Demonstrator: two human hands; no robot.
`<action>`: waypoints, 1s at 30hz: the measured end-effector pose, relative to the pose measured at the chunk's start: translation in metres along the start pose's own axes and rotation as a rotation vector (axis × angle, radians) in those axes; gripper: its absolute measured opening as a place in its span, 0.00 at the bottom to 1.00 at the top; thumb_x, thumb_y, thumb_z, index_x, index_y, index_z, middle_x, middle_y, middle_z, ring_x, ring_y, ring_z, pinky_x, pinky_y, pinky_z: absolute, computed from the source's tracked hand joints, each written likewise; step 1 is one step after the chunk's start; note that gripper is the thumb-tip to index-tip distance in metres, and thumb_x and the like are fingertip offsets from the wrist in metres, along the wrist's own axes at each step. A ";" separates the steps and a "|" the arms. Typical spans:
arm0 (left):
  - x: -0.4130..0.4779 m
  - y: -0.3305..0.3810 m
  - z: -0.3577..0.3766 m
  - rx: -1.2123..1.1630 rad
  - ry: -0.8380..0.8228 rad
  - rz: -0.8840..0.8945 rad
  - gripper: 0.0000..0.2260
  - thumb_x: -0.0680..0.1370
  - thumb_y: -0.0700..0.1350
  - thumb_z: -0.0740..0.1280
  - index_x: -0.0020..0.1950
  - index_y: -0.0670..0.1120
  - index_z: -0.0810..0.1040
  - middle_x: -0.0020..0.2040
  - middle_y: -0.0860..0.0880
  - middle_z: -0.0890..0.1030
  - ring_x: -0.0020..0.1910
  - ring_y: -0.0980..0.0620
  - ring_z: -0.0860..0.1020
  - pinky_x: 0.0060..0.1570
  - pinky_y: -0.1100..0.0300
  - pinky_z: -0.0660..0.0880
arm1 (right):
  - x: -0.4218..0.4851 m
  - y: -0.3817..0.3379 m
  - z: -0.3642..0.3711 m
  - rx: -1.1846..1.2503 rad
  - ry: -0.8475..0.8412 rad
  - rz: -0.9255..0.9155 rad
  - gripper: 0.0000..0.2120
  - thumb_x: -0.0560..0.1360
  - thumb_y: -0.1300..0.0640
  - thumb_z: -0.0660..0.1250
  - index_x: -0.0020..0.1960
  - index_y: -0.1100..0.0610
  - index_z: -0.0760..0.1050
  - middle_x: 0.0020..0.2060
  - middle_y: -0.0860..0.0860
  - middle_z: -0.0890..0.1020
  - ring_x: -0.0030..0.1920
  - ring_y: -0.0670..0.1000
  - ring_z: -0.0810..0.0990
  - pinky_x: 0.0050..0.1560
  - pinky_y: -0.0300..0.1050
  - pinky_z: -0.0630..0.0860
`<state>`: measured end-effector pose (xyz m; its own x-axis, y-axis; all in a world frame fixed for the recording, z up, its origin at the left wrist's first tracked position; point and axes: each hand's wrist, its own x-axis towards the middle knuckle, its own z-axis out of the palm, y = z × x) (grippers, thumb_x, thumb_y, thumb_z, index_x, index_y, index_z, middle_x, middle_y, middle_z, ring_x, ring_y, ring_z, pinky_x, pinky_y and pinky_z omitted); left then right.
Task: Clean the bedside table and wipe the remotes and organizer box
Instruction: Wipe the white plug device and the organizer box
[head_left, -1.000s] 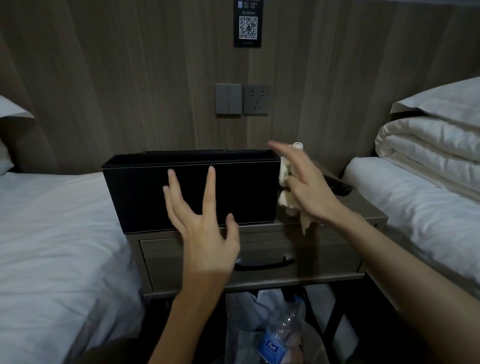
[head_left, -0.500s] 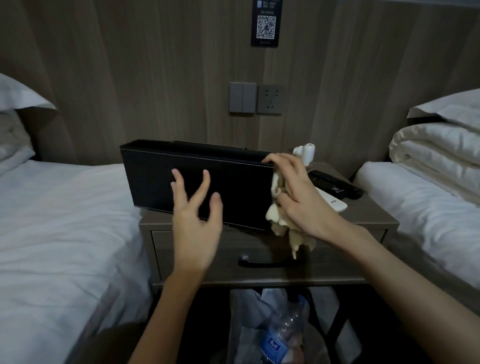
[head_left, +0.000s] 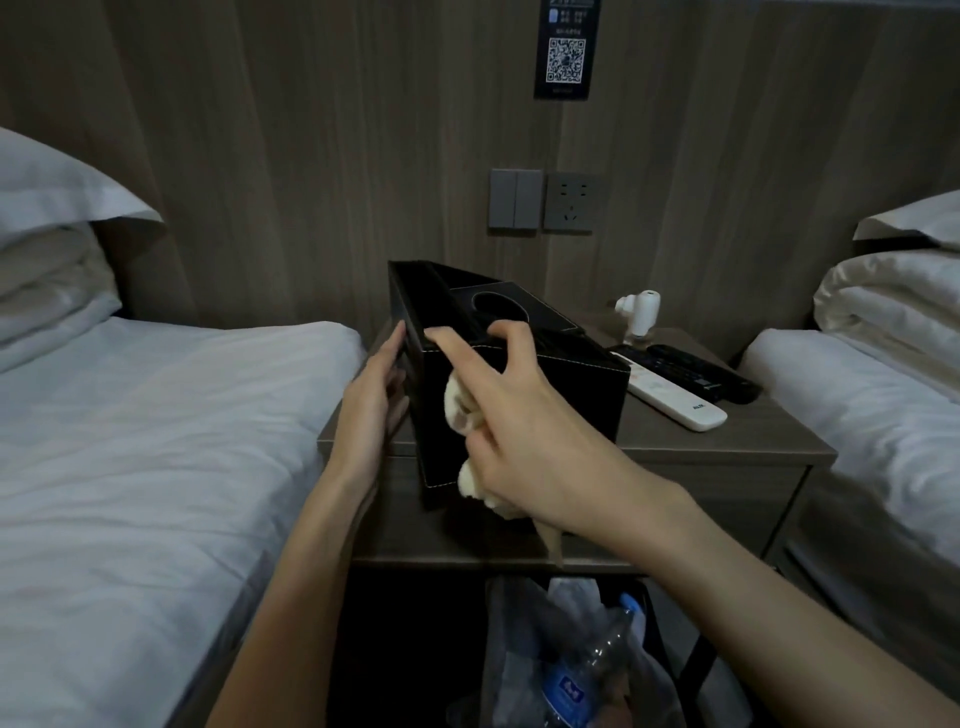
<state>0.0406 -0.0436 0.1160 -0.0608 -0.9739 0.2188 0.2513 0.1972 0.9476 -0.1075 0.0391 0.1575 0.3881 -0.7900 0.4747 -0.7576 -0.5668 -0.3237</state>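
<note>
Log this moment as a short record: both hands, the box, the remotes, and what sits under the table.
left hand: flat against the left side of the organizer box, fingers straight
right hand: holds a cream cloth against the box's near end, fingertips at its top rim
box: black, on the bedside table, narrow end toward the camera
remotes: white remote and black remote lie side by side on the table, right of the box, untouched
below table: bag with a plastic bottle

The bedside table (head_left: 727, 447) bears the organizer box (head_left: 566, 384), white remote (head_left: 670, 397), black remote (head_left: 701, 371) and a white gadget (head_left: 640, 312).
</note>
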 end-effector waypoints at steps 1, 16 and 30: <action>-0.001 0.000 -0.002 0.004 -0.013 0.003 0.20 0.77 0.59 0.63 0.67 0.54 0.76 0.63 0.52 0.80 0.64 0.54 0.76 0.69 0.49 0.68 | -0.001 0.002 -0.002 0.055 0.003 0.006 0.36 0.75 0.65 0.60 0.76 0.41 0.52 0.68 0.48 0.55 0.49 0.45 0.74 0.40 0.29 0.69; -0.029 0.000 0.007 0.016 -0.091 0.309 0.17 0.79 0.47 0.61 0.65 0.63 0.72 0.70 0.55 0.73 0.71 0.56 0.69 0.73 0.50 0.62 | 0.009 0.022 0.025 -0.137 0.652 -0.298 0.08 0.71 0.62 0.74 0.49 0.63 0.82 0.49 0.57 0.81 0.49 0.55 0.77 0.50 0.50 0.74; -0.041 0.000 0.010 0.066 -0.059 0.346 0.17 0.78 0.52 0.64 0.66 0.63 0.69 0.65 0.67 0.73 0.70 0.64 0.67 0.72 0.57 0.63 | -0.036 0.059 0.034 -0.370 0.231 -0.537 0.06 0.75 0.61 0.65 0.49 0.60 0.80 0.47 0.55 0.80 0.45 0.58 0.77 0.39 0.51 0.72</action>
<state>0.0332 -0.0028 0.1093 -0.0389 -0.8402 0.5409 0.2037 0.5233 0.8275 -0.1482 0.0260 0.0935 0.6690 -0.3294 0.6663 -0.6371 -0.7158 0.2858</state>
